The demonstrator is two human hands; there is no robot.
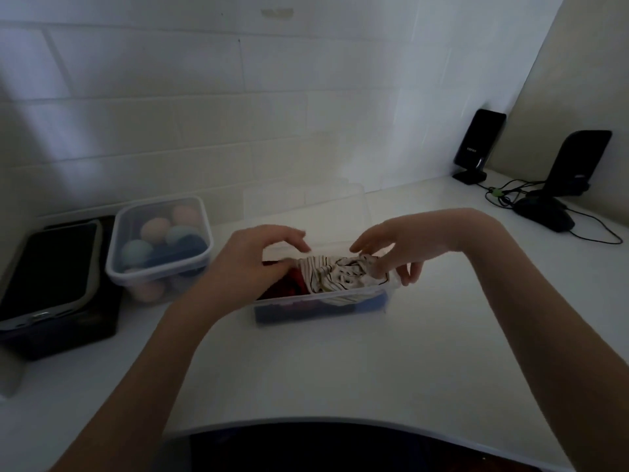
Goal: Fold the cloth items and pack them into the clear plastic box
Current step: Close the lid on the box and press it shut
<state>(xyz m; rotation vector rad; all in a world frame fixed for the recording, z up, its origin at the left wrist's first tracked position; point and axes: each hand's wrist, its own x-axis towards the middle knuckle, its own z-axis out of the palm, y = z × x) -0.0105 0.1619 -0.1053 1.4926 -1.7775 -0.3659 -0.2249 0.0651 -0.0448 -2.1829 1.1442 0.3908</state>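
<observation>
A clear plastic box (306,310) stands on the white table in the middle of the view. Inside it a white cloth with dark stripes (340,275) lies crumpled on top, with a red cloth (289,287) to its left and blue cloth (371,303) showing through the front wall. My left hand (252,257) hovers over the box's left end, fingers spread, its thumb near the red cloth. My right hand (391,247) is over the right end, fingers apart and touching the striped cloth's right edge. The clear lid (303,202) leans behind the box.
A second clear box (160,240) with a lid, holding several pastel balls, stands to the left. Further left, a dark tablet (47,267) lies on a black case. Two black speakers (476,144) (575,165), a mouse and cables sit at the back right. A white wall runs behind.
</observation>
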